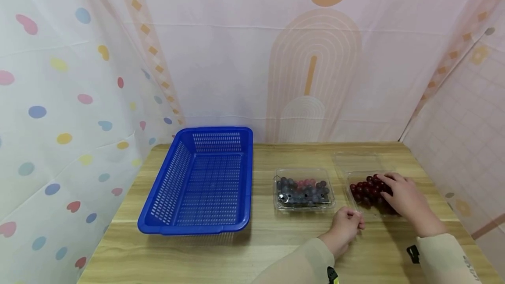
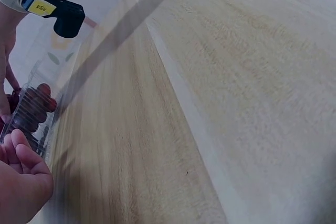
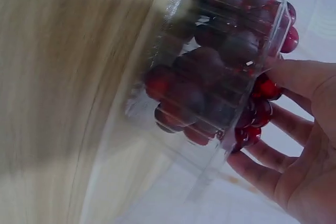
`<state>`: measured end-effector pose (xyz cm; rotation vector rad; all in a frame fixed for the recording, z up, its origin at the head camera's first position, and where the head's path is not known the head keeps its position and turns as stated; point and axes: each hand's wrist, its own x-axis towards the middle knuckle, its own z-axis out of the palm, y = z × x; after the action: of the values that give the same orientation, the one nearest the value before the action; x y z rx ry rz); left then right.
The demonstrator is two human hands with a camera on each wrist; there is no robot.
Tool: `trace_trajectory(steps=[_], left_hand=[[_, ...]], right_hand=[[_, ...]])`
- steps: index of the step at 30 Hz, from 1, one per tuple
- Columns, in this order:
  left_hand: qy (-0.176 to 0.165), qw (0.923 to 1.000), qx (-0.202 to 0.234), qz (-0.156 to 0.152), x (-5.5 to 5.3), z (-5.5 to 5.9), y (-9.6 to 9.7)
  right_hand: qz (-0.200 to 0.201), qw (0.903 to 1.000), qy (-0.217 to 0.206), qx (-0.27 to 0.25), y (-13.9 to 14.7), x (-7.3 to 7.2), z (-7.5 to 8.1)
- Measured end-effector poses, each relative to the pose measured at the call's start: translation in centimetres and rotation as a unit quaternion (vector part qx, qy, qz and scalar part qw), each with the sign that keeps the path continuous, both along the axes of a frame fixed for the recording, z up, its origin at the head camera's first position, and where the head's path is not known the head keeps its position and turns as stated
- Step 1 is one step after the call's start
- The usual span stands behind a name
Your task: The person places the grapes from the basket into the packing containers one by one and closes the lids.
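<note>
A clear plastic box [image 1: 349,185] at the right of the table holds a bunch of dark red grapes [image 1: 367,192]. My right hand [image 1: 406,196] reaches over its open top and grips the grapes. In the right wrist view, the thumb is on one side of the bunch and the fingers [image 3: 262,174] on the other, at the box's rim. My left hand [image 1: 344,228] holds nothing; its fingers curl loosely just in front of the box. Seen from the left wrist, this hand [image 2: 23,182] overlaps the box's near corner.
Left of the grape box sits a second clear box [image 1: 280,207] with dark and reddish round fruit. A large blue plastic basket [image 1: 143,227] with slotted walls stands on the left of the wooden table [image 1: 189,257]. Patterned cloth [image 1: 221,69] hangs behind and at the sides.
</note>
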<state>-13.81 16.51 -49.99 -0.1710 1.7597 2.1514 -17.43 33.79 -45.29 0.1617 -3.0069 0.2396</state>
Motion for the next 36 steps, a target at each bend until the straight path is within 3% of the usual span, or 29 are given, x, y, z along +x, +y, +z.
trace_trajectory(steps=[13, 20, 24, 29, 33, 36], left_hand=[[-0.012, 0.9996, -0.008, -0.024, -0.4, 0.5, -0.6], [-0.02, 0.9992, -0.02, -0.028, -0.4, 0.8, -0.4], [-0.016, 0.9989, -0.03, -0.032, -0.3, 0.9, -0.4], [-0.02, 0.9985, -0.037, -0.035, -0.4, 0.9, -0.5], [-0.021, 0.9986, -0.035, -0.032, -0.5, 0.9, -0.7], [-0.015, 0.9986, -0.039, -0.031, -0.5, 1.0, -0.8]], right_hand=[[0.011, 0.9999, 0.002, -0.012, 0.7, -0.1, -0.8], [-0.004, 0.9985, -0.045, -0.031, 0.7, -0.2, 0.1], [0.003, 0.9961, -0.057, -0.068, 0.9, -0.6, 0.9], [0.006, 0.9844, -0.058, -0.166, 1.9, -1.5, 1.9], [-0.037, 0.9724, -0.077, -0.217, 3.2, -2.3, 2.7], [-0.068, 0.9573, -0.118, -0.255, 4.2, -2.9, 3.0]])
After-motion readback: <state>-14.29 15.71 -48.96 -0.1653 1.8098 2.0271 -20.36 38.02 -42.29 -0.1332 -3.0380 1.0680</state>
